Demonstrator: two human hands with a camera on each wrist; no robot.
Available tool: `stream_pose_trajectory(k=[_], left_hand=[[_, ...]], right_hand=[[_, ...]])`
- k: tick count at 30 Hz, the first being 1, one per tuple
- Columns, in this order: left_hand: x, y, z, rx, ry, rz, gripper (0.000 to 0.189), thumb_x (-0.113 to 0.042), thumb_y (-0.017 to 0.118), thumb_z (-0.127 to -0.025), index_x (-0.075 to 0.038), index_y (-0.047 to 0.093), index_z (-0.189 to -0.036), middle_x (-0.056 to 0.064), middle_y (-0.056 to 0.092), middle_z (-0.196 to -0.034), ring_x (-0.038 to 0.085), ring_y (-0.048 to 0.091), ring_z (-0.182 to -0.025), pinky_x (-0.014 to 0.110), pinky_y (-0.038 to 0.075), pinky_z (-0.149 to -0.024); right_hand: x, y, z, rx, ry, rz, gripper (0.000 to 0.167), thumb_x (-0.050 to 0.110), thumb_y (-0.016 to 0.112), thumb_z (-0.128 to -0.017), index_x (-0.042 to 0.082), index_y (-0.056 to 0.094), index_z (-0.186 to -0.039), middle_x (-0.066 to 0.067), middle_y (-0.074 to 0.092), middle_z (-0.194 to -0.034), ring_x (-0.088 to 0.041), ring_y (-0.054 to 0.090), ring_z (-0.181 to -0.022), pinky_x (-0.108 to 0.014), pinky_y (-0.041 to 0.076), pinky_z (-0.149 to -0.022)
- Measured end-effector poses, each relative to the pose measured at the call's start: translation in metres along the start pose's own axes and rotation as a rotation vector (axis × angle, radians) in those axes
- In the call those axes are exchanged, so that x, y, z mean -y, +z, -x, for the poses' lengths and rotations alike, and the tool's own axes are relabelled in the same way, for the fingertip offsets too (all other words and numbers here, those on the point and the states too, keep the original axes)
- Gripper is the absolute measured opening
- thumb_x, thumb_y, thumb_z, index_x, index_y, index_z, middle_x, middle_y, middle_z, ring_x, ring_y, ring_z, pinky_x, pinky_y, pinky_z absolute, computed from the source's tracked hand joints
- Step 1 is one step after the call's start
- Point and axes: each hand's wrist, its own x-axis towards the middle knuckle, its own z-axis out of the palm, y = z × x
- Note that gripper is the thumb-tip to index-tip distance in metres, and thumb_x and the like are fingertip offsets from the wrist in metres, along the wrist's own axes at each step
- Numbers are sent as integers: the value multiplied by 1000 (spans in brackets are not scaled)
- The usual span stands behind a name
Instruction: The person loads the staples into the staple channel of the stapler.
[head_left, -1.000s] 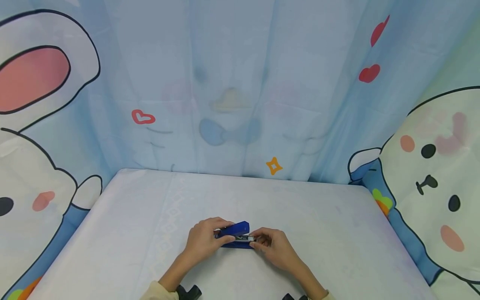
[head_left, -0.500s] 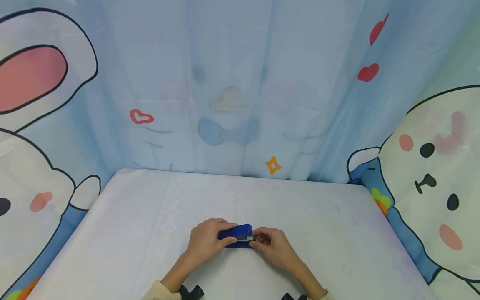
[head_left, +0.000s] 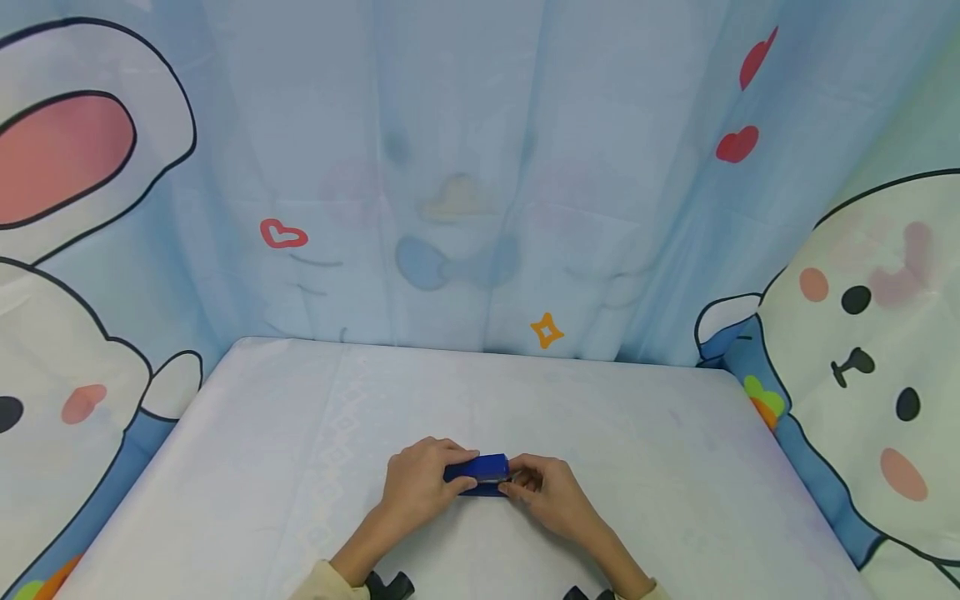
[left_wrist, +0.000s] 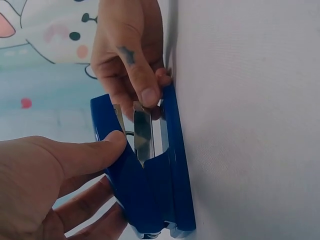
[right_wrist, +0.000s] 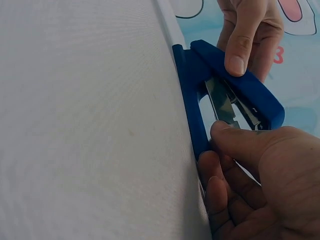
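Observation:
A blue stapler (head_left: 482, 468) lies low over the white table at the front middle. My left hand (head_left: 422, 477) grips its top cover (left_wrist: 131, 185) from the left, thumb on the near side and fingers on the far side. At the stapler's front end, my right hand (head_left: 553, 493) pinches around the tip of the metal staple magazine (left_wrist: 143, 132), with curled fingers beside the base (right_wrist: 189, 95). Both wrist views show a gap between the cover and the magazine. The right fingertips partly hide the magazine's front.
White cloth covers the tabletop (head_left: 300, 450). Behind it hangs a light blue curtain (head_left: 465, 125) printed with cartoon figures. Black wrist mounts (head_left: 390, 586) show at the sleeves along the bottom edge.
The stapler's cover has come down toward the magazine, with my left hand shifting slightly right along with it. My right hand has stayed at the front end.

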Motion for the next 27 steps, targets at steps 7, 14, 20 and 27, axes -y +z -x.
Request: stream_pose_trajectory(k=[7, 14, 20, 27], left_hand=[[-4, 2, 1, -4, 14, -38, 34, -37, 86, -88, -29, 82, -121, -8, 81, -113, 17, 73, -100, 33, 58, -69], [-5, 5, 0, -9, 28, -68, 33, -38, 85, -89, -30, 82, -121, -8, 81, -113, 16, 72, -99, 32, 58, -68], [-5, 6, 1, -4, 53, -104, 33, -39, 83, -92, -30, 80, -124, -8, 81, -114, 15, 72, -98, 32, 59, -68], [-7, 5, 2, -6, 68, -125, 33, -37, 83, -91, -29, 81, -123, -7, 81, -112, 14, 72, -96, 29, 57, -65]], right_hand=[[1, -1, 0, 8, -7, -10, 18, 9, 83, -90, 9, 78, -108, 0, 77, -92, -2, 62, -74, -20, 55, -65], [2, -2, 0, 7, -7, -2, 17, 8, 82, -91, 9, 78, -107, 0, 77, -93, -1, 62, -75, -20, 55, -66], [0, -3, 0, 20, -7, -10, 17, 9, 82, -91, 8, 78, -108, -1, 77, -95, -2, 62, -76, -20, 55, -67], [1, -3, -1, 31, 12, -27, 18, 7, 82, -91, 7, 78, -109, -2, 78, -95, -2, 63, -75, -20, 56, -67]])
